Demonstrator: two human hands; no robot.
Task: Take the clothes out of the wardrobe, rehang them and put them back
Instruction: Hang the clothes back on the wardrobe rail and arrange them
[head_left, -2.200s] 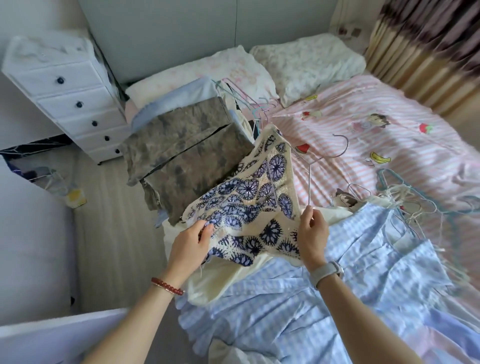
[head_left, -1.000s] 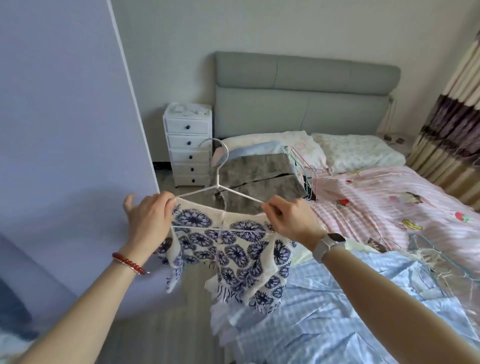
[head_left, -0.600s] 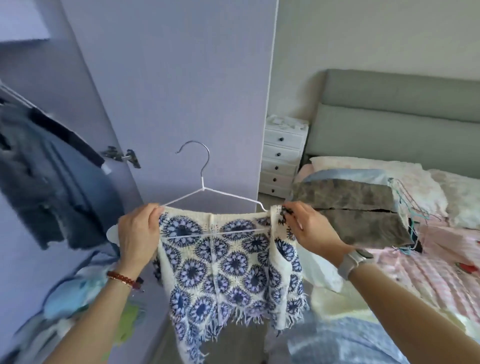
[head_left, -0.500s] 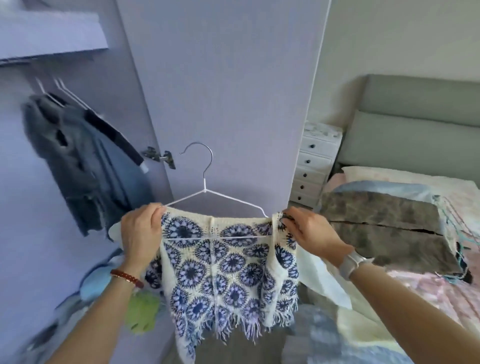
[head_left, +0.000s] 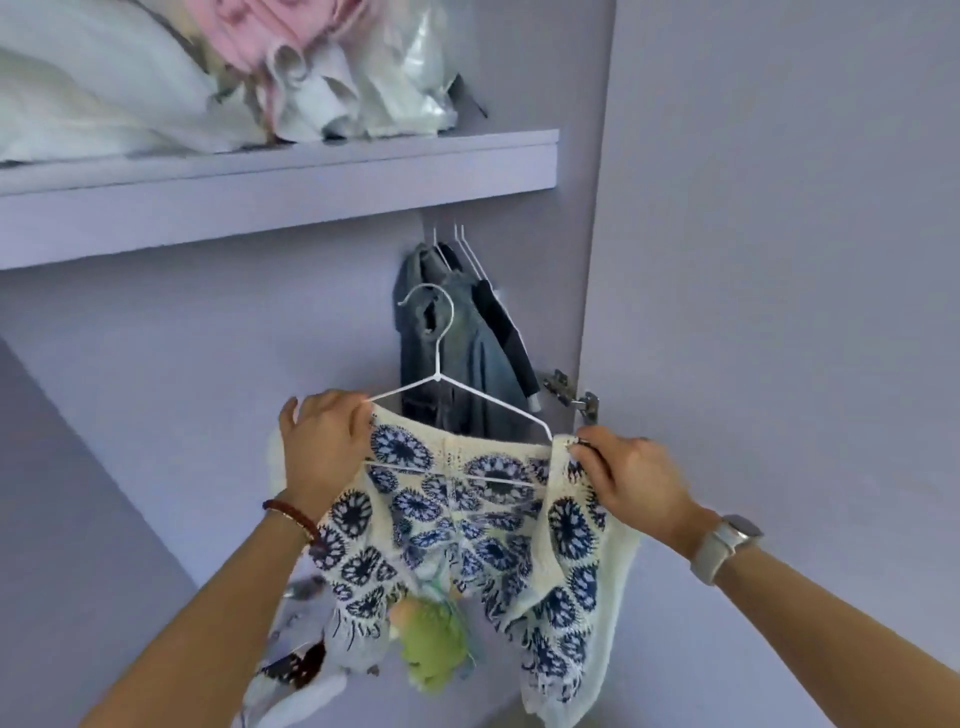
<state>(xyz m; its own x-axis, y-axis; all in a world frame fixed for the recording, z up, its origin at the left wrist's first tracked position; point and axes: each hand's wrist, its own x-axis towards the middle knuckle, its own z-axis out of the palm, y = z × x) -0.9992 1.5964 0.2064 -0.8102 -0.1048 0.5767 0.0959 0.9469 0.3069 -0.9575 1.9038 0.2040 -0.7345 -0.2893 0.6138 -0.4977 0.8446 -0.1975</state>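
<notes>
Facing wardrobe (head_left: 311, 364), hanger (head_left: 441, 384) shelf-clear

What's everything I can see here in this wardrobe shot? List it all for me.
patterned top: one, cream with navy flowers, draped on the white hanger
white hanger: one, white wire, held up before the wardrobe
hung clothes: a few, grey-blue and dark, under the shelf
shelf: one, lilac, upper left
piled linen: several, white and pink, on the shelf
door hinge: one, metal, right panel
soft toy: one, green, wardrobe bottom
left hand: grip on the hanger's left end, red bracelet
right hand: pinching the top's right edge, watch
</notes>
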